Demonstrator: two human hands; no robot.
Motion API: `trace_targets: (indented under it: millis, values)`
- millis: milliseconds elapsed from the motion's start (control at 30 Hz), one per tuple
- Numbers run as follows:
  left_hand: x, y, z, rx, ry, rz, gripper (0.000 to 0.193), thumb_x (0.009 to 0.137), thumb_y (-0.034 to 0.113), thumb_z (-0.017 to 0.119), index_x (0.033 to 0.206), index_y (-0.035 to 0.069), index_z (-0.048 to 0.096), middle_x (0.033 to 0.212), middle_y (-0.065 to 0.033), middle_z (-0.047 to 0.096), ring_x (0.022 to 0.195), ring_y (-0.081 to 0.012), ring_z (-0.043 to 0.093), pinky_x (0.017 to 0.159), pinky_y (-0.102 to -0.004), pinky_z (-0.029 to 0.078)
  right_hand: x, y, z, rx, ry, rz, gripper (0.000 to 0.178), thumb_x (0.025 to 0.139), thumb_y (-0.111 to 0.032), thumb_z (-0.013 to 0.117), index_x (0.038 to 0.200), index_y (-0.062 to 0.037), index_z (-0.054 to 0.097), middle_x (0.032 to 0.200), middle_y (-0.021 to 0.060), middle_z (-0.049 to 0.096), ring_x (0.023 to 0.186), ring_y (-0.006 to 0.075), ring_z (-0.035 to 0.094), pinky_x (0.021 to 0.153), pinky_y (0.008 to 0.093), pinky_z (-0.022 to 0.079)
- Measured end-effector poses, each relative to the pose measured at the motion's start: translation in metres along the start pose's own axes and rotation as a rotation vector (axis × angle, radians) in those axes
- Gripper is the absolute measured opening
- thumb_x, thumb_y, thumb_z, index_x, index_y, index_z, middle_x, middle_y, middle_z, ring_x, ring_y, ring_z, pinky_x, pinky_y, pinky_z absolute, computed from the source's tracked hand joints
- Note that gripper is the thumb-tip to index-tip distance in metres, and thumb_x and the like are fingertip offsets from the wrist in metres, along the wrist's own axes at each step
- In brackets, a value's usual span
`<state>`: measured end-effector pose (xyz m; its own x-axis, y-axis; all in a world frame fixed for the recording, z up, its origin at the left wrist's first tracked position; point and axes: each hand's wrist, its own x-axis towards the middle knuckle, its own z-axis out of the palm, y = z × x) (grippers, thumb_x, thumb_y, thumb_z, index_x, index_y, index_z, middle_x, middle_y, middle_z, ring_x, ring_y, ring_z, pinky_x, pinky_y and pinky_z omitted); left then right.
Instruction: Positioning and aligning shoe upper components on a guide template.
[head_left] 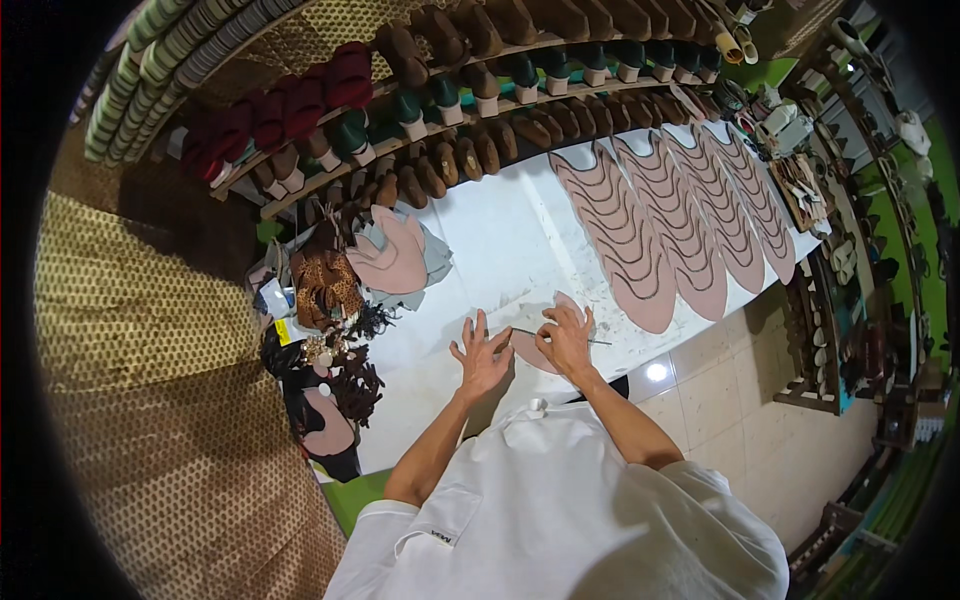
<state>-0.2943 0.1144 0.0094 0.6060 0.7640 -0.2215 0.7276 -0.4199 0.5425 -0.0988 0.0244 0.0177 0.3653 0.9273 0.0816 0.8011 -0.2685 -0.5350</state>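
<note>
A pink shoe-upper piece (535, 352) lies on the white table in front of me, partly covered by my right hand. Along its upper edge runs a thin dark strip (522, 331). My left hand (483, 362) pinches the strip's left end between thumb and forefinger, its other fingers raised and spread. My right hand (567, 346) bends over the piece, fingertips closed at its edge. Beyond that hand sticks out a thin dark end (600, 342); whether it belongs to the strip or to a tool, I cannot tell.
Rows of overlapping pink pieces (640, 285) with dark edges cover the table's right side. Left are stacked pink and grey pieces (390, 258), leopard-print material (325, 285) and dark tassels (355, 385). Racks of brown shoe lasts (480, 155) line the back. The white table (490, 235) has smudges.
</note>
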Motion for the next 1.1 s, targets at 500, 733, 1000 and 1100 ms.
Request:
trace_targets:
  millis: [500,733,1000,1100]
  values:
    - [0.002,0.008,0.001,0.242,0.068,0.23,0.04,0.098,0.032,0.059,0.138,0.034,0.067,0.174,-0.0135,0.017,0.157,-0.0426,0.016,0.109,-0.0821,0.012,-0.003,-0.001,0.001,0.006,0.03,0.013,0.013,0.082,-0.022,0.076,0.079,-0.0109,0.08,0.123,0.0024,0.067,0.13,0.0231,0.053,0.118,0.0706,0.014]
    - [0.003,0.013,0.001,0.056,0.045,0.136,0.038,0.102,0.036,0.056,0.137,0.035,0.068,0.175,-0.015,0.013,0.157,-0.0443,0.014,0.108,-0.082,0.012,-0.004,-0.002,0.003,0.001,0.01,0.02,0.015,0.083,-0.025,0.076,0.08,-0.0105,0.081,0.125,0.003,0.067,0.134,0.0247,0.051,0.118,0.0708,0.013]
    - [0.001,0.016,-0.002,0.165,0.021,0.228,0.039,0.1,0.029,0.059,0.137,0.039,0.067,0.174,-0.0131,0.016,0.158,-0.0424,0.015,0.11,-0.0823,0.011,-0.006,-0.005,0.0,-0.019,0.011,0.014,0.015,0.084,-0.025,0.075,0.081,-0.0108,0.081,0.125,0.0025,0.067,0.135,0.0262,0.051,0.118,0.0702,0.014]
    - [0.002,0.013,-0.002,0.184,0.022,0.248,0.039,0.1,0.03,0.058,0.138,0.037,0.067,0.175,-0.014,0.014,0.157,-0.0433,0.014,0.108,-0.0824,0.013,-0.007,-0.009,0.0,-0.027,0.01,0.004,0.015,0.084,-0.025,0.075,0.081,-0.011,0.082,0.125,0.0022,0.068,0.135,0.0263,0.051,0.118,0.0701,0.015]
